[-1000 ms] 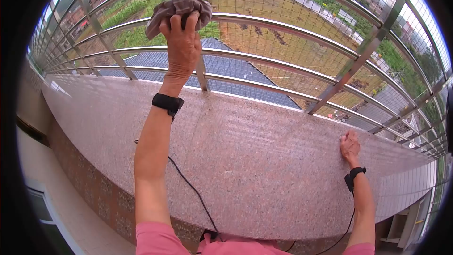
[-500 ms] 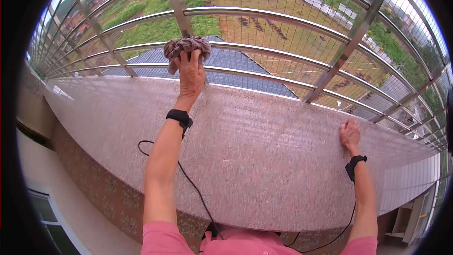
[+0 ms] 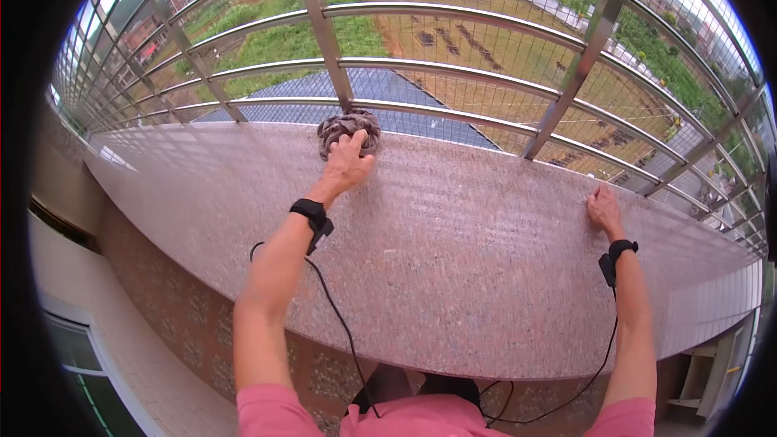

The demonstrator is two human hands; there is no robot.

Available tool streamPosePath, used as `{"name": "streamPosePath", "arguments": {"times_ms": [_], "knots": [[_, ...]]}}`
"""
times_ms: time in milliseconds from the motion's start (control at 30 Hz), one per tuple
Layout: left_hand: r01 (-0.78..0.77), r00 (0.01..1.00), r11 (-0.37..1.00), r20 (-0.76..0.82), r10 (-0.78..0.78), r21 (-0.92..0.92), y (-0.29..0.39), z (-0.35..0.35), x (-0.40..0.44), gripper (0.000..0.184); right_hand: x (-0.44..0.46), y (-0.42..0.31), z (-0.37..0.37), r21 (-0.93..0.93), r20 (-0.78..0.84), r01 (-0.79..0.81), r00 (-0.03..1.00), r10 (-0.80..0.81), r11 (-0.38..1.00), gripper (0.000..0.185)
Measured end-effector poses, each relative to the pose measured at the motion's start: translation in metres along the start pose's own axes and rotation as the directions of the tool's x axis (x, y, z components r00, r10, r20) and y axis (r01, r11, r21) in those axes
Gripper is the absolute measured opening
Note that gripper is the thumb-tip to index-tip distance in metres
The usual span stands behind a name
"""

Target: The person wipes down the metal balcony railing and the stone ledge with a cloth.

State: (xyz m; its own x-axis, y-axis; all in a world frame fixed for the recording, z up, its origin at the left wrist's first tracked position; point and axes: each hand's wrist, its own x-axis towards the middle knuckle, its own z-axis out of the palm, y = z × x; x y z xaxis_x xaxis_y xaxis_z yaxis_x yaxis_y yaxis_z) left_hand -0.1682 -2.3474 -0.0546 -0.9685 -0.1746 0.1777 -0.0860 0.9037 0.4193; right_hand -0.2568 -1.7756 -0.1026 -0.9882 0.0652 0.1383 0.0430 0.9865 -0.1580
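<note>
My left hand (image 3: 350,163) grips a crumpled grey-brown cloth (image 3: 350,128) at the foot of a metal railing post (image 3: 325,32), where the post meets the back edge of the pink granite ledge (image 3: 453,259). Part of the cloth is hidden under my fingers. On the right, my right hand (image 3: 604,209) rests on the ledge near its back edge, its fingers curled. Whether anything is inside those fingers is hidden. Each wrist wears a black strap with a small box.
Horizontal metal rails (image 3: 453,65) and wire mesh run along the back of the ledge. A slanted post (image 3: 579,73) stands between my hands. Black cables (image 3: 344,324) hang from both wrist straps, crossing the ledge. A window frame (image 3: 85,372) is at lower left.
My left hand has brought the cloth down the post from the upper rails to its base. My right hand has stayed at nearly the same place on the ledge. The view has shifted slightly.
</note>
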Motion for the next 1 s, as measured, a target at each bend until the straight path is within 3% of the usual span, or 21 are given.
{"name": "streamPosePath", "arguments": {"times_ms": [67, 133, 200, 267, 300, 367, 400, 467, 667, 767, 867, 967, 1000], "knots": [[-0.025, 0.999, 0.998, 0.043, 0.028, -0.055, -0.011, -0.023, -0.007, 0.045, 0.006, 0.004, -0.004, 0.018, 0.138, -0.003, 0.990, 0.001, 1.000, 0.030], [-0.159, 0.977, 0.980, 0.123, 0.173, -0.116, -0.029, -0.045, -0.019, 0.042, 0.003, 0.002, -0.014, -0.021, 0.178, 0.017, 0.984, -0.013, 1.000, 0.034], [-0.175, 0.971, 0.959, 0.124, 0.206, -0.221, -0.037, -0.080, -0.050, 0.040, -0.006, -0.018, -0.032, -0.059, 0.226, 0.047, 0.974, -0.033, 0.997, 0.039], [-0.090, 0.962, 0.986, 0.244, 0.123, -0.142, -0.068, -0.104, -0.070, 0.039, -0.027, -0.062, -0.064, 0.049, 0.338, -0.190, 0.927, 0.163, 0.981, 0.049], [-0.079, 0.963, 0.986, 0.244, 0.114, -0.150, -0.081, -0.115, -0.082, 0.039, -0.027, -0.069, -0.064, 0.039, 0.341, -0.182, 0.927, 0.158, 0.983, 0.049], [0.119, 0.946, 0.982, 0.317, -0.067, -0.146, -0.108, -0.133, -0.106, 0.035, -0.020, -0.086, -0.061, -0.017, 0.309, 0.036, 0.951, -0.029, 0.999, 0.055], [0.124, 0.947, 0.980, 0.312, -0.071, -0.154, -0.128, -0.136, -0.114, 0.035, -0.019, -0.105, -0.062, -0.023, 0.306, 0.044, 0.951, -0.035, 0.999, 0.055], [0.164, 0.957, 0.979, 0.259, -0.129, -0.121, -0.170, -0.139, -0.126, 0.032, -0.019, -0.153, -0.058, -0.019, 0.280, 0.229, 0.936, -0.215, 0.973, 0.056], [0.226, 0.961, 0.958, 0.200, -0.190, -0.178, -0.269, -0.169, -0.137, 0.033, -0.061, -0.318, -0.019, 0.099, 0.358, 0.421, 0.831, -0.427, 0.902, 0.064], [0.256, 0.938, 0.959, 0.271, -0.217, -0.118, -0.307, -0.208, -0.150, 0.033, -0.086, -0.378, -0.013, -0.041, 0.490, 0.372, 0.817, -0.305, 0.927, 0.071], [0.228, 0.960, 0.960, 0.202, -0.194, -0.162, -0.363, -0.238, -0.170, 0.032, -0.096, -0.389, -0.011, -0.073, 0.475, 0.340, 0.839, -0.266, 0.938, 0.074], [0.246, 0.947, 0.960, 0.247, -0.208, -0.136, -0.421, -0.263, -0.180, 0.032, -0.099, -0.389, -0.012, -0.075, 0.455, 0.350, 0.845, -0.280, 0.934, 0.074], [0.234, 0.959, 0.968, 0.187, -0.214, -0.089, -0.442, -0.266, -0.184, 0.029, -0.100, -0.392, -0.015, -0.082, 0.451, 0.336, 0.852, -0.266, 0.938, 0.074]]}}
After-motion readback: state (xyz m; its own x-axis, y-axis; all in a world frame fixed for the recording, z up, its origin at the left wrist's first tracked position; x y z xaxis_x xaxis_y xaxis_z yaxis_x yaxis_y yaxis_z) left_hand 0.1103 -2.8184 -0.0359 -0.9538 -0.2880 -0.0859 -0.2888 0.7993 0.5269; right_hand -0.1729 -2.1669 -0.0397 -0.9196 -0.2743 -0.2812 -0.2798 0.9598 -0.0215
